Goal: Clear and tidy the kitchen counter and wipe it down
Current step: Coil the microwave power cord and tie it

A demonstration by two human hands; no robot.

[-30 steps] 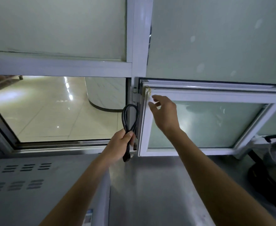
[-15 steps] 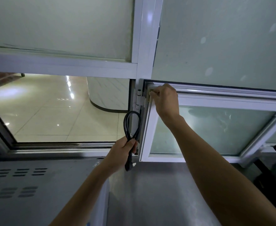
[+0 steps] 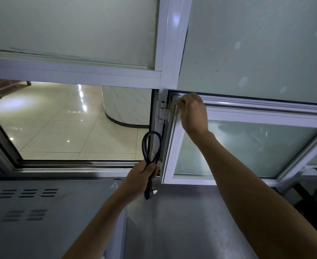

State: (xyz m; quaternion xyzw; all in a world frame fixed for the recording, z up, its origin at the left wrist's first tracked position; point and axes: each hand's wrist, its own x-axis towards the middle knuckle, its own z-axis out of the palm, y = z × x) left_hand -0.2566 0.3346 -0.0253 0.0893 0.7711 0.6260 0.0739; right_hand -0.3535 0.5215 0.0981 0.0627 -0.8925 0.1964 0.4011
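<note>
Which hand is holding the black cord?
The left hand grips the looped black cord. The right hand is up at the white window frame corner instead.

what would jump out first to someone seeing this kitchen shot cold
The left hand at centre grips a looped black power cord, its plug hanging below the fist. Just above, the right hand reaches to the top corner of the small white-framed window, fingers curled there. At left, an open hatch shows a bright tiled floor.

Looped black power cord [image 3: 151, 146], plug dangling
</note>
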